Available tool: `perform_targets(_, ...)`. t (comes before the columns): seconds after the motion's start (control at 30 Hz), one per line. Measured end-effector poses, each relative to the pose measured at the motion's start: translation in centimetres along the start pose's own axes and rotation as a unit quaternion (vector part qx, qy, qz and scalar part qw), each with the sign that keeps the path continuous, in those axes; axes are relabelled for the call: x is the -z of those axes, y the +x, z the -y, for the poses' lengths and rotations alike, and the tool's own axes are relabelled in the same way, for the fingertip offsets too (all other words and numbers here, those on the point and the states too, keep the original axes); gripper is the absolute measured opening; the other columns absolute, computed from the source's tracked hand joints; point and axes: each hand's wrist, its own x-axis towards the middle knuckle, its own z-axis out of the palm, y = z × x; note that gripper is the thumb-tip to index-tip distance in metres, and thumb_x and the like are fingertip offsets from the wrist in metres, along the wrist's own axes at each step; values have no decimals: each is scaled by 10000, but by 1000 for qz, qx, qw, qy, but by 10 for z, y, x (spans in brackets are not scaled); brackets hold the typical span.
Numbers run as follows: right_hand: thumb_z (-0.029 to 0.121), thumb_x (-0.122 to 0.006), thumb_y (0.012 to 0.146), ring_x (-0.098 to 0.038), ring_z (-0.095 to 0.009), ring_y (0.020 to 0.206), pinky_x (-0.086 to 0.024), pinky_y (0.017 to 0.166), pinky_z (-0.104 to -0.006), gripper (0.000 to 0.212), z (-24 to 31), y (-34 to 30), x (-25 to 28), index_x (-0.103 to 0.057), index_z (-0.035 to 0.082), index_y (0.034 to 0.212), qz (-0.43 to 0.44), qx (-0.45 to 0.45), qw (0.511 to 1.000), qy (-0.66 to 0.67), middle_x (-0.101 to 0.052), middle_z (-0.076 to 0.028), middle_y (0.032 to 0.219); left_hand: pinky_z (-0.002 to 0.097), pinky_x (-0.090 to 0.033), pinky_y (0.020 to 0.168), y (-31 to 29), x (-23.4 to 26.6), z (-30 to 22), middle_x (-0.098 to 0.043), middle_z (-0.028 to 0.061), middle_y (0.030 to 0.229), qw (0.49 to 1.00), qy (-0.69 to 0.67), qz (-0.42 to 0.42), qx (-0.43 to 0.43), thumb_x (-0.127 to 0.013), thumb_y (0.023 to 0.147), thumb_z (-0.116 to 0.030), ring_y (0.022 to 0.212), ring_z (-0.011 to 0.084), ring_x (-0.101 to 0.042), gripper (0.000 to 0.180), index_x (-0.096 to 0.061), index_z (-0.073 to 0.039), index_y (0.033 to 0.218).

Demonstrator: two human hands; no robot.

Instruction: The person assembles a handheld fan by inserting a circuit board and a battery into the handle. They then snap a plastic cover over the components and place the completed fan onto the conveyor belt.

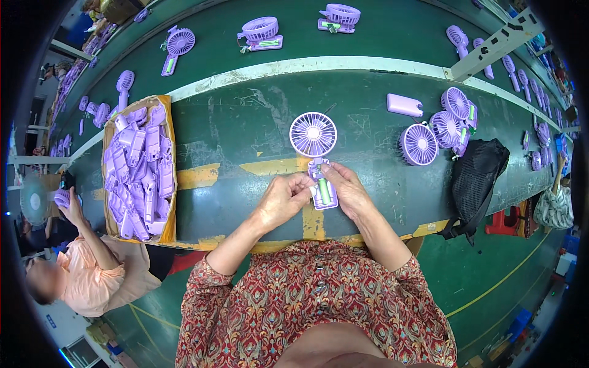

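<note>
While the green workbench (245, 122) spreads wide, I see the purple handheld fan (316, 156) lying with its long axis pointing away from me, head far, handle near. My left hand (283, 199) and right hand (346, 190) pinch that handle from either side, equally close.

This is a factory assembly line. A long green tabletop (233, 122) runs across the frame, with a conveyor belt (215, 24) in the upper part carrying purple handheld fans (176, 46). A cardboard box (140, 168) at the left brims with purple handle parts, finished fans (445, 126) pile at the upper right, and another worker (92, 264) sits at the lower left.
</note>
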Motion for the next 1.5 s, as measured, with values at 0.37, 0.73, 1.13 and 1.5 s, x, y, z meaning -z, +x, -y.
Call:
perform_targets(0.37, 238, -514, 938, -585, -98, 798, -504, 688, -230, 293, -3, 0, -3, -536, -15, 1083, 3, -6, 1000, 14, -618, -59, 933, 291, -490, 595, -8, -1, 1, -656, 93, 756, 996, 73, -55, 11, -607, 814, -64, 652, 121, -617, 149, -614, 32, 928)
perform_targets(0.73, 246, -519, 937, -568, -72, 792, -489, 683, -214, 287, -6, 1, -2, -544, 1, 1086, -11, -1, 1000, 17, -599, -35, 930, 295, -481, 617, 9, -13, 4, -610, 102, 804, 929, 247, -173, -215, -638, 779, -1, 687, 200, -595, 115, -615, 7, 891)
perform_targets(1.13, 218, -565, 913, -570, -124, 895, -495, 735, -243, 357, -25, 10, 3, -508, -27, 1165, -39, 15, 999, 4, -585, -97, 1042, 362, -507, 611, -2, -28, 13, -579, 125, 805, 813, 407, -220, -352, -614, 657, 6, 716, 269, -593, 125, -581, -2, 777)
perform_targets(1.5, 193, -497, 941, -641, -228, 904, -540, 764, -309, 290, -8, 0, -7, -539, -48, 1096, -4, 11, 1000, 26, -638, -164, 994, 370, -517, 690, -25, 81, -21, -619, 138, 869, 773, 428, -313, -347, -609, 738, -25, 806, 300, -612, 179, -634, -42, 915)
